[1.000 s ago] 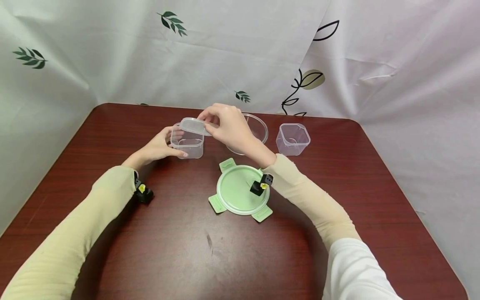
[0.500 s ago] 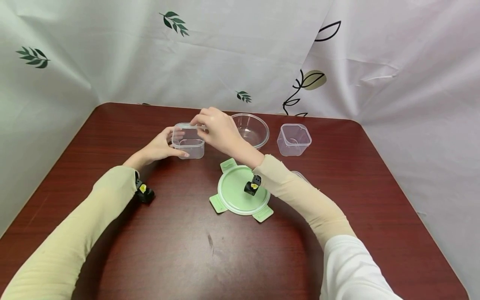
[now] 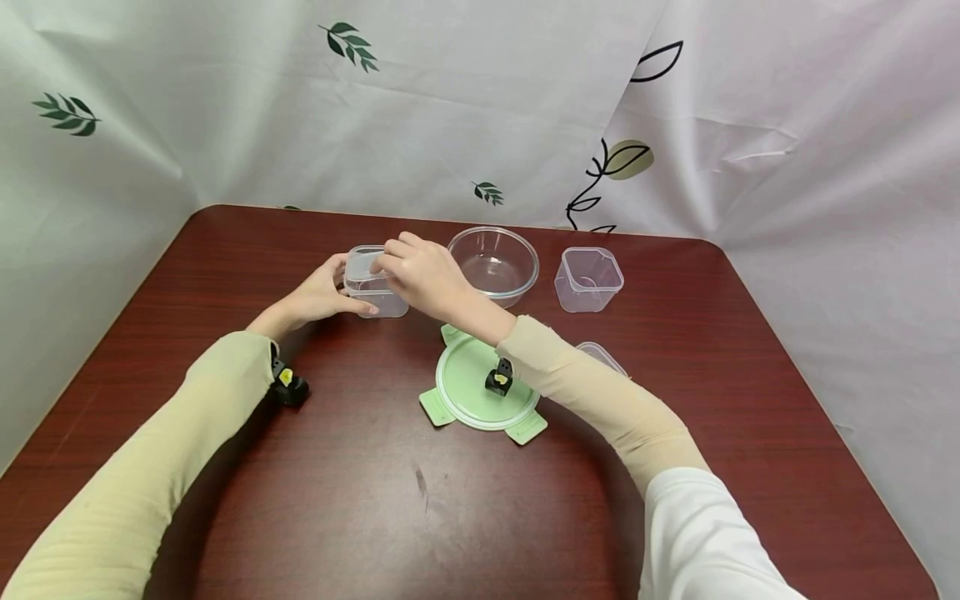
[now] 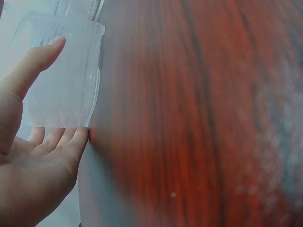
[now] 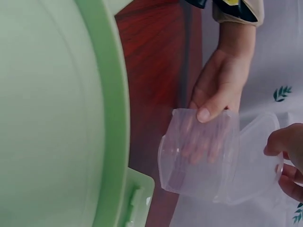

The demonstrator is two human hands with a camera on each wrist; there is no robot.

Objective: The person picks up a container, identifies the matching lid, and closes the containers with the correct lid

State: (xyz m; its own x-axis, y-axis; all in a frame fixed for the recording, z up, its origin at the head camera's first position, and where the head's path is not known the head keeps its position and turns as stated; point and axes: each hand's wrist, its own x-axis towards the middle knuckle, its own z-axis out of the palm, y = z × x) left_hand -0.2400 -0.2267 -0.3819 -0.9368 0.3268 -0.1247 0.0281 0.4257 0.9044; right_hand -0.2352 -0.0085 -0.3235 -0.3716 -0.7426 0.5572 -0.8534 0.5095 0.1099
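At the back left of the table, my left hand (image 3: 313, 292) grips a small clear plastic food container (image 3: 382, 305). Its thumb lies along the near side and its fingers reach round the far side, as the left wrist view also shows. My right hand (image 3: 423, 275) pinches the edge of a translucent lid (image 3: 363, 265) over the container's top. In the right wrist view, the lid (image 5: 253, 163) stands at an angle to the container (image 5: 196, 165), its far edge close to the rim. Part of the lid is hidden behind the right fingers in the head view.
A round glass bowl (image 3: 491, 293) stands right of the right hand, with a square clear container (image 3: 588, 298) farther right. Under the right forearm lies a round green lid with clip tabs (image 3: 480, 408). Another clear lid (image 3: 600, 355) peeks out behind the sleeve.
My right hand has moved left and slightly down, bringing the lid from tilted above the container to close over its rim. The left hand and container have stayed in place.
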